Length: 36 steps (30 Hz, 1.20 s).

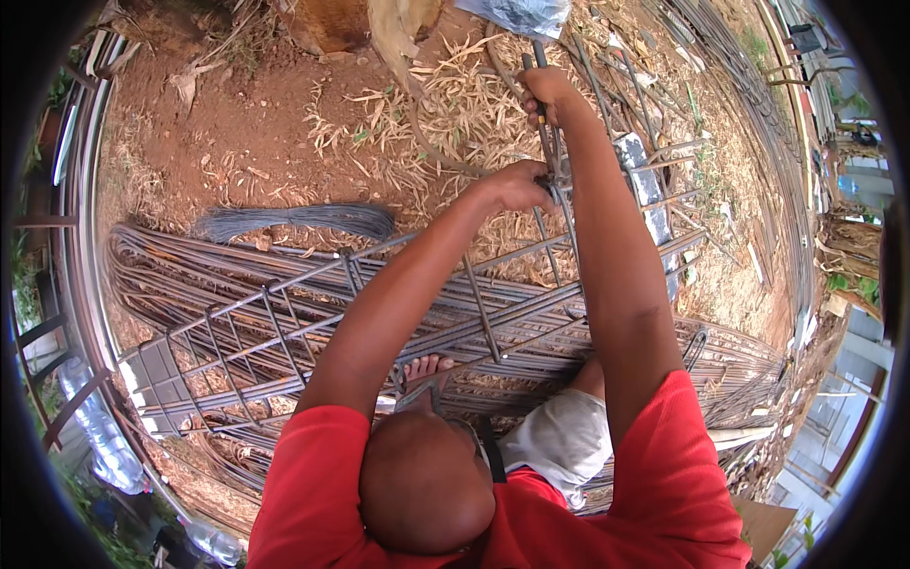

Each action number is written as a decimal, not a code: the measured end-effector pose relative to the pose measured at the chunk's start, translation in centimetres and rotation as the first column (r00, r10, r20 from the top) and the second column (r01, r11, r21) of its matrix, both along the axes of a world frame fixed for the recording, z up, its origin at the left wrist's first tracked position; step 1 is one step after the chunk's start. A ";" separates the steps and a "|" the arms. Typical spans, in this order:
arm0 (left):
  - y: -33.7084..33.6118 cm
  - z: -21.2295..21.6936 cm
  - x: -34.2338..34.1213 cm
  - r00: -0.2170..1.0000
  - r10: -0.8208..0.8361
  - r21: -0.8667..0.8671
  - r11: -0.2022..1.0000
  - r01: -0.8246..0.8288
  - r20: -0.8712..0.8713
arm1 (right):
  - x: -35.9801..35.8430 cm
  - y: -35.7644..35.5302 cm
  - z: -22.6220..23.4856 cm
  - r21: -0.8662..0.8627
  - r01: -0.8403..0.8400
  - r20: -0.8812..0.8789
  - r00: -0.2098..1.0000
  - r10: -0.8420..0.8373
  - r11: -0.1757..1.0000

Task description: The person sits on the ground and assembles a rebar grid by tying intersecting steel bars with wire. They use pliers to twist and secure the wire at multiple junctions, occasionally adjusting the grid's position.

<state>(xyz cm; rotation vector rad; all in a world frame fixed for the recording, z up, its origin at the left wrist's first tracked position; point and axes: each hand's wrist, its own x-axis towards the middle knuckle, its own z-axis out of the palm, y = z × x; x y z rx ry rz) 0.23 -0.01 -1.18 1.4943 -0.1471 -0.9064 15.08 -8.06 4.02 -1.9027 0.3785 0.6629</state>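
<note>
My right hand is closed round the dark, yellow-marked handles of long pincers, whose jaws point back toward me. At the jaw end, my left hand is closed, with its fingertips beside a dark joint of bars; what they pinch is too small to make out. Both arms stretch over a long cage of tied steel bars, made of lengthwise rods and square stirrups. The cage runs from the lower left up to the right, and my hands are at its far side.
A bundle of thin tie wire lies beyond the cage on the left. Under the cage are long bent steel rods. Dry leaves cover the red soil, with a pale blue plastic bag at the far edge. Grey blocks support the cage's left end.
</note>
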 end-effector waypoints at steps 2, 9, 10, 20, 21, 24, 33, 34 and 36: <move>0.1 -0.7 0.0 1.000 -0.019 -0.008 1.000 0.019 0.013 | 0.8 1.1 -2.3 -0.065 -0.117 -0.074 0.991 0.112 0.991; 1.0 2.2 -0.7 0.932 0.361 -0.172 0.920 -0.352 0.023 | 0.9 1.6 -2.2 -0.305 0.005 0.095 0.995 0.025 0.952; 0.5 3.2 -1.4 0.888 0.412 -0.014 0.908 -0.419 0.205 | 0.7 0.1 -1.1 -0.282 0.085 0.234 0.972 -0.018 0.956; -7.1 8.2 1.1 0.743 0.445 0.248 0.749 -0.615 0.500 | -6.5 -2.9 7.6 -0.375 0.443 0.637 0.761 -0.122 0.814; -7.2 8.1 1.3 0.747 0.457 0.240 0.752 -0.614 0.482 | -6.9 -2.9 8.1 -0.403 0.400 0.639 0.767 -0.059 0.823; -7.9 7.5 1.5 0.620 0.643 0.062 0.670 -0.740 0.451 | -7.2 -3.2 8.8 -0.441 0.288 0.628 0.776 0.063 0.850; -5.6 6.4 3.6 0.797 0.588 -0.204 0.771 -0.604 -0.136 | -14.2 -7.1 15.7 -0.280 0.102 0.944 0.212 0.254 0.955; -5.0 6.6 3.8 0.827 0.522 -0.268 0.783 -0.561 -0.208 | -15.5 -8.3 17.0 -0.021 -0.043 0.882 0.469 0.038 0.999; -4.3 6.9 3.9 0.869 0.420 -0.363 0.792 -0.491 -0.261 | -15.4 -10.8 18.9 -0.128 -0.008 0.556 0.827 0.078 0.992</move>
